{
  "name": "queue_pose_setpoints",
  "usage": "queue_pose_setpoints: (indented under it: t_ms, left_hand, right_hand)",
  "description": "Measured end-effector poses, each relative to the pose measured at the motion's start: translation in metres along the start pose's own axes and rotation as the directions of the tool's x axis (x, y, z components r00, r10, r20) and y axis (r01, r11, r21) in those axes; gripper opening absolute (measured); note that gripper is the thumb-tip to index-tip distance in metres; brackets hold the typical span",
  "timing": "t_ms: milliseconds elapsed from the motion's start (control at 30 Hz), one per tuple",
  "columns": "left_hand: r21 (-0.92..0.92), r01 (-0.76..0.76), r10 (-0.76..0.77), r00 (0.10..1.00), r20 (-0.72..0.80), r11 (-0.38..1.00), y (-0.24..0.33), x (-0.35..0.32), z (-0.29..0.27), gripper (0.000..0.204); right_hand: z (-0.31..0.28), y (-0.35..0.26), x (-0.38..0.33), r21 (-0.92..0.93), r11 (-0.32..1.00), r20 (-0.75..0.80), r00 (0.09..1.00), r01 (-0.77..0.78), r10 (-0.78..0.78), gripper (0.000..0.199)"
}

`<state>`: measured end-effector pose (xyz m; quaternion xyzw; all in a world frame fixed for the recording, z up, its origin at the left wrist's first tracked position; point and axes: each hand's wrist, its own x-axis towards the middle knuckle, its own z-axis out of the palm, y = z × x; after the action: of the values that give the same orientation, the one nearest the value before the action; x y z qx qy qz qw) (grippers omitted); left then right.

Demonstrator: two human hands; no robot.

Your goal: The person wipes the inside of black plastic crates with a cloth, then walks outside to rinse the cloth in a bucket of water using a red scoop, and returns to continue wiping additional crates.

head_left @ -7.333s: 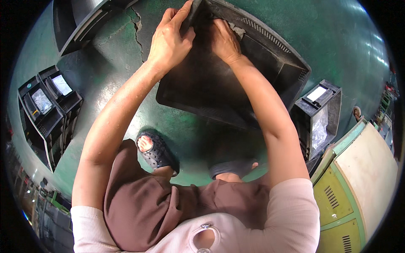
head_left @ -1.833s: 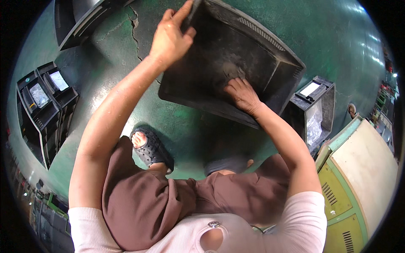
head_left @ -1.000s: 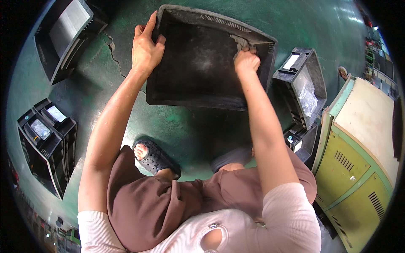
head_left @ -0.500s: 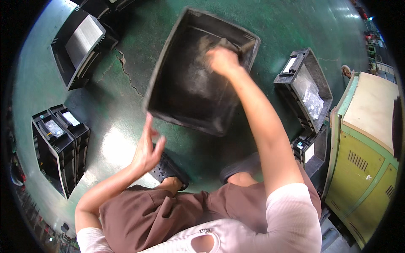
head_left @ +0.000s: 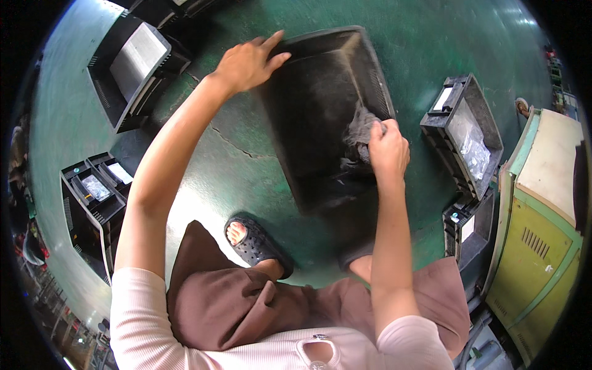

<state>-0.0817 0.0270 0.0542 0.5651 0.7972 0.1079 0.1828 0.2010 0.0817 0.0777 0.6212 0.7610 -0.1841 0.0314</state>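
Observation:
A black plastic crate (head_left: pixel 308 111) stands on the floor in front of me, its inside dusty and smudged. My left hand (head_left: pixel 248 63) is at the crate's far left corner, fingers stretched and spread, the thumb beside the rim. Along the crate's right side, my right hand (head_left: pixel 388 151) is closed on a crumpled grey rag (head_left: pixel 362 129). The rag lies against the inner floor and wall of the crate. Part of the rag is hidden under my fingers.
Black crates stand around: one with a pale sheet (head_left: pixel 140 61) at the far left, a stack (head_left: pixel 92 203) at the left, one with clear plastic bags (head_left: pixel 470 142) at the right. A yellow-green metal cabinet (head_left: pixel 530 246) is at the right. The green floor (head_left: pixel 228 166) has a crack.
My left hand has moved from the crate's near left corner up to its far left corner. The right hand has brought the rag nearer along the right side. The crate has turned.

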Motion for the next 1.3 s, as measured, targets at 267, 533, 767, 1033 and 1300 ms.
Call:
queue_pose_setpoints:
  t_ms: [267, 533, 767, 1033, 1300]
  left_hand:
    - [-0.430, -0.070, -0.044, 0.968, -0.248, 0.900, 0.004, -0.073, 0.055, 0.053]
    - [-0.469, 0.102, -0.185, 0.973, -0.136, 0.877, 0.005, -0.076, 0.052, 0.039]
    - [-0.527, 0.053, -0.177, 0.966, -0.188, 0.848, 0.002, -0.071, 0.053, 0.036]
    - [-0.554, 0.087, -0.242, 0.946, -0.213, 0.828, 0.007, -0.074, 0.053, 0.038]
    - [-0.544, 0.042, -0.214, 0.942, -0.257, 0.838, 0.006, -0.075, 0.055, 0.038]
  right_hand:
    - [0.130, 0.001, 0.000, 0.168, 0.969, -0.342, 0.911, -0.180, 0.229, 0.033]
    - [0.179, -0.077, 0.019, 0.563, 0.813, -0.398, 0.813, -0.150, 0.425, 0.026]
    - [0.200, -0.138, 0.014, 0.127, 0.971, -0.355, 0.924, 0.201, -0.145, 0.022]
    - [0.172, -0.043, -0.029, 0.110, 0.608, 0.132, 0.595, 0.786, -0.793, 0.028]
    - [0.009, 0.037, -0.022, 0.074, 0.884, 0.338, 0.822, 0.462, -0.458, 0.023]
